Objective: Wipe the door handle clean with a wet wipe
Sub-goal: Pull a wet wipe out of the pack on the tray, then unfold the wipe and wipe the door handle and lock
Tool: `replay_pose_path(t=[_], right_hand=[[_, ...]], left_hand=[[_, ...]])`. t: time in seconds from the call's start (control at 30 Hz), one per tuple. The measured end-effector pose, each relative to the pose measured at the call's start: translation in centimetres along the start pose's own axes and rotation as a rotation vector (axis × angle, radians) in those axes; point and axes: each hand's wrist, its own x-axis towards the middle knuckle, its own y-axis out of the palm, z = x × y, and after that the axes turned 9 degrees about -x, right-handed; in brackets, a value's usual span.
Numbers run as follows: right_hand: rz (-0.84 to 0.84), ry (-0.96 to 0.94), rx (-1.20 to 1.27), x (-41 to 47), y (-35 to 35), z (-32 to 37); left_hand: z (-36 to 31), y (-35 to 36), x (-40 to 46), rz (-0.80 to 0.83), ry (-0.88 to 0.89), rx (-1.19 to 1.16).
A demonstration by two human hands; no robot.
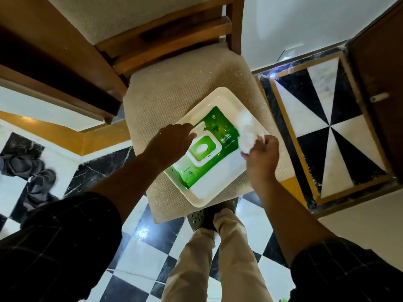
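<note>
A green pack of wet wipes [214, 136] lies in a white tray [220, 194] on a chair seat. Its white flip lid [197, 130] stands open over the oval opening. My left hand [172, 141] rests on the pack's left side, fingertips on the raised lid. My right hand [262, 154] pinches a crumpled white wet wipe [247, 131] just above the tray's right side. A brown door [379, 83] stands at the far right; a small metal fitting [379, 97] shows on it, and no handle is clearly in view.
The beige cushioned chair [165, 99] has a wooden back toward the top. Below are a black-and-white checked floor [139, 253], my legs and shoes [207, 216], and dark sandals [32, 171] at the left. A patterned floor panel [327, 127] lies by the door.
</note>
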Motion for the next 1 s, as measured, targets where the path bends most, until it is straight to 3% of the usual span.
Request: replay_pose_path(t=[0.13,0.2,0.3,0.5,0.57,0.67,0.73,0.8,0.87,1.0], right_hand=[[0.122,0.032,0.052,0.6,-2.5,0.0],[0.158,0.047,0.096,0.7,-3.4,0.5],[0.179,0.056,0.125,0.2,-4.9,2.3],[0.189,0.034,0.161,-3.8,-12.3,8.5],[0.180,0.023,0.190,-6.2,-16.1,11.0],[0.158,-0.022,0.243,-10.3,-22.6,15.0],[0.131,-0.060,0.276,-12.5,-26.8,17.4],[0.106,-0.105,0.301,-14.2,-30.0,19.2],[0.023,-0.180,0.311,-15.7,-33.6,21.2],[-0.071,-0.289,0.257,-16.3,-38.7,23.0]], left_hand=[[-0.4,1.2,-0.5,0.026,-0.022,0.005],[-1.3,2.6,-1.6,0.174,-0.042,-0.011],[-2.4,4.7,-3.8,0.482,-0.096,0.249],[-6.7,-0.2,-2.5,0.794,-0.187,0.408],[-10.3,-4.1,-2.2,0.747,-0.194,0.169],[-19.7,-9.9,-2.4,0.533,-0.298,-0.713],[-26.5,-13.1,-2.9,0.579,-0.268,-1.133],[-31.7,-15.3,-3.3,0.621,-0.138,-1.240],[-36.6,-17.7,-3.5,0.593,0.009,-1.205],[-42.2,-19.9,-1.9,0.555,0.139,-1.116]])
